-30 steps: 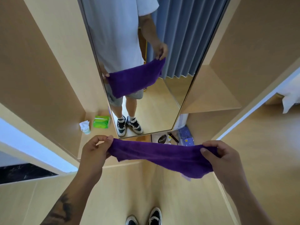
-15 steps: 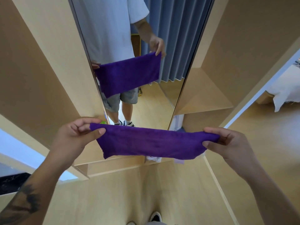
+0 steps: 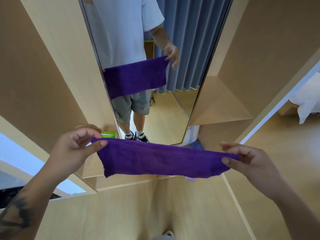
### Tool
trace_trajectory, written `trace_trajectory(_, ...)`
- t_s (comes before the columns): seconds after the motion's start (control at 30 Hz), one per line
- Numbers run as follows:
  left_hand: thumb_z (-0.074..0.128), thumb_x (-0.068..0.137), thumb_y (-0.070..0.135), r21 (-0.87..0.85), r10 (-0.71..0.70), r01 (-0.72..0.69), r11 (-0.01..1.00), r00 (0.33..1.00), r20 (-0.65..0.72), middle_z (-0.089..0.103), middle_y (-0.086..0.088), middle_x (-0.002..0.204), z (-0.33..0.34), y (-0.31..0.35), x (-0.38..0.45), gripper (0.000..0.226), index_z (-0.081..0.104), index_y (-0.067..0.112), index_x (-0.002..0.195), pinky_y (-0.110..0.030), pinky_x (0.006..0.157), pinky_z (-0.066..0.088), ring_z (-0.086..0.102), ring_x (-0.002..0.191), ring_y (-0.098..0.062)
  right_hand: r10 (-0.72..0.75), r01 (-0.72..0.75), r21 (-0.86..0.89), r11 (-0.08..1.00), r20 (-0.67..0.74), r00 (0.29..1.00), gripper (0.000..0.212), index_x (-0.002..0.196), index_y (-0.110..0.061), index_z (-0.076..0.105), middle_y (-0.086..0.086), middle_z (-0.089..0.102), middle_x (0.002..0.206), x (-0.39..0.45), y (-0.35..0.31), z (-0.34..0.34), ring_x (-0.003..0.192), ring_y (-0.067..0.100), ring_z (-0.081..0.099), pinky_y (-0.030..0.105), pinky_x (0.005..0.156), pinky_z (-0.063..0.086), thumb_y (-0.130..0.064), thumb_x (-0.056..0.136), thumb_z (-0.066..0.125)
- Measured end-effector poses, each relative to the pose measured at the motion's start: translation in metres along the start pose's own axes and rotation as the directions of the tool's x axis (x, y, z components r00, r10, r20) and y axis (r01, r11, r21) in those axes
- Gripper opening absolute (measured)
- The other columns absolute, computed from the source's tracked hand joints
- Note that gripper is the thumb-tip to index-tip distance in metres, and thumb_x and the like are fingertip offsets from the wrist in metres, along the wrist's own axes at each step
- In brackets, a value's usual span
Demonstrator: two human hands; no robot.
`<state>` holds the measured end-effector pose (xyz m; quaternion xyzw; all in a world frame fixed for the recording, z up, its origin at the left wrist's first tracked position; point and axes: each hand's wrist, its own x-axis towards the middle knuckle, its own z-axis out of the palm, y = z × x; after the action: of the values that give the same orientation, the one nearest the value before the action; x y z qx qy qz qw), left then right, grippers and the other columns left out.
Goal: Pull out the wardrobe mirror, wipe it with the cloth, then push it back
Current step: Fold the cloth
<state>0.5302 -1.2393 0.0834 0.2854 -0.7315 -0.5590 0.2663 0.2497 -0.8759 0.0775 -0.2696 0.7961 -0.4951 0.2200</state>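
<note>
Floor (image 3: 121, 213) of pale wood fills the bottom of the view, with the toe of a shoe (image 3: 168, 233) showing at the lower edge. Above it the two forearms reach forward, and the purple cloth (image 3: 161, 158) hangs stretched between the hands as a wide band, its lower edge loose. The left hand (image 3: 74, 149) pinches the cloth's left top corner between thumb and forefinger, the other fingers curled above it. The right hand (image 3: 247, 160) pinches the right end the same way, thumb on the near side and fingers behind the fabric. The cloth is held in the air in front of the mirror's lower end, not touching the glass. Just past the left hand a green packet (image 3: 108, 134) sits on a wardrobe shelf (image 3: 90, 170), beside the mirror's left edge. The mirror (image 3: 166, 118) stands pulled out between the wardrobe's wooden panels, tall and narrow. Its glass reflects the person with the cloth and a blue curtain (image 3: 190, 40) behind. Far right, white bedding (image 3: 306, 101) shows through an opening.
</note>
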Motion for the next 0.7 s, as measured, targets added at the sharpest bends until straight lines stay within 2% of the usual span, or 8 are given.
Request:
trace_trajectory(0.07, 0.074, 0.079, 0.006, -0.230, -0.107, 0.119, 0.966, 0.992, 0.065, 0.073, 0.000, 0.083, 0.002, -0.002, 0.001, 0.009, 0.073, 0.015, 0.077, -0.014, 0.076, 0.056, 0.068, 0.078, -0.010, 0.069, -0.095, 0.414, 0.905, 0.076, 0.995, 0.016, 0.075, -0.006, 0.068, 0.011, 0.074, 0.091, 0.002, 0.002, 0.004, 0.091, 0.024, 0.069, 0.026, 0.079, 0.058, -0.016, 0.083, 0.076)
trace_trajectory(0.1, 0.072, 0.081, 0.005, -0.303, -0.167, 0.187, 0.935, 0.982, 0.090, 0.071, -0.002, 0.077, 0.006, -0.005, 0.001, 0.008, 0.070, 0.012, 0.077, -0.015, 0.071, 0.056, 0.066, 0.072, -0.011, 0.103, -0.133, 0.525, 0.841, 0.087, 0.991, 0.020, 0.072, -0.006, 0.061, 0.015, 0.066, 0.082, 0.004, 0.002, 0.009, 0.081, 0.027, 0.063, 0.027, 0.074, 0.057, -0.016, 0.085, 0.073)
trace_trajectory(0.17, 0.069, 0.089, 0.002, -0.361, -0.292, 0.301, 0.883, 0.953, 0.082, 0.069, -0.003, 0.071, 0.018, -0.009, 0.003, 0.010, 0.065, 0.007, 0.082, -0.017, 0.062, 0.056, 0.063, 0.064, -0.011, 0.190, -0.183, 0.597, 0.781, 0.052, 0.980, 0.025, 0.070, -0.013, 0.057, 0.014, 0.059, 0.077, 0.008, 0.002, 0.025, 0.072, 0.022, 0.057, 0.028, 0.065, 0.054, -0.017, 0.089, 0.072)
trace_trajectory(0.27, 0.069, 0.093, -0.002, -0.352, -0.431, 0.405, 0.844, 0.902, 0.004, 0.070, -0.002, 0.071, 0.044, -0.012, 0.005, 0.017, 0.065, 0.011, 0.083, -0.022, 0.056, 0.052, 0.062, 0.061, -0.012, 0.342, -0.279, 0.453, 0.847, -0.062, 0.938, 0.022, 0.078, -0.014, 0.060, 0.011, 0.061, 0.077, 0.018, 0.002, 0.053, 0.070, 0.021, 0.055, 0.033, 0.063, 0.046, -0.015, 0.096, 0.073)
trace_trajectory(0.37, 0.074, 0.091, 0.001, -0.339, -0.456, 0.426, 0.839, 0.890, -0.010, 0.067, -0.002, 0.068, 0.077, -0.012, -0.003, 0.020, 0.066, 0.013, 0.078, -0.021, 0.049, 0.044, 0.059, 0.056, -0.013, 0.380, -0.307, 0.354, 0.883, -0.157, 0.912, 0.021, 0.083, -0.008, 0.059, 0.015, 0.064, 0.077, 0.024, -0.002, 0.085, 0.072, 0.023, 0.059, 0.036, 0.068, 0.044, -0.018, 0.097, 0.072)
trace_trajectory(0.5, 0.079, 0.090, 0.003, -0.379, -0.464, 0.436, 0.816, 0.886, 0.020, 0.067, -0.012, 0.075, 0.124, -0.006, -0.019, 0.012, 0.069, 0.007, 0.084, -0.022, 0.046, 0.047, 0.060, 0.061, -0.020, 0.297, -0.246, 0.230, 0.942, -0.224, 0.928, 0.019, 0.086, -0.011, 0.063, 0.016, 0.069, 0.081, 0.019, -0.018, 0.131, 0.072, 0.019, 0.061, 0.035, 0.070, 0.048, -0.023, 0.095, 0.073)
trace_trajectory(0.6, 0.081, 0.090, 0.005, -0.384, -0.434, 0.420, 0.822, 0.899, 0.055, 0.072, -0.018, 0.081, 0.149, 0.002, -0.028, 0.012, 0.071, 0.000, 0.093, -0.032, 0.062, 0.052, 0.064, 0.072, -0.024, 0.167, -0.140, 0.120, 0.983, -0.264, 0.950, 0.017, 0.081, -0.022, 0.063, -0.005, 0.068, 0.073, 0.010, -0.033, 0.159, 0.071, 0.012, 0.064, 0.031, 0.068, 0.050, -0.029, 0.094, 0.073)
trace_trajectory(0.7, 0.080, 0.092, 0.011, -0.414, -0.418, 0.408, 0.814, 0.906, 0.072, 0.075, -0.026, 0.090, 0.163, 0.007, -0.036, 0.019, 0.072, -0.004, 0.099, -0.037, 0.071, 0.053, 0.067, 0.077, -0.027, 0.104, -0.063, 0.144, 0.988, -0.302, 0.948, 0.015, 0.085, -0.023, 0.064, -0.005, 0.070, 0.082, 0.002, -0.044, 0.177, 0.078, 0.013, 0.067, 0.032, 0.072, 0.056, -0.029, 0.098, 0.069)
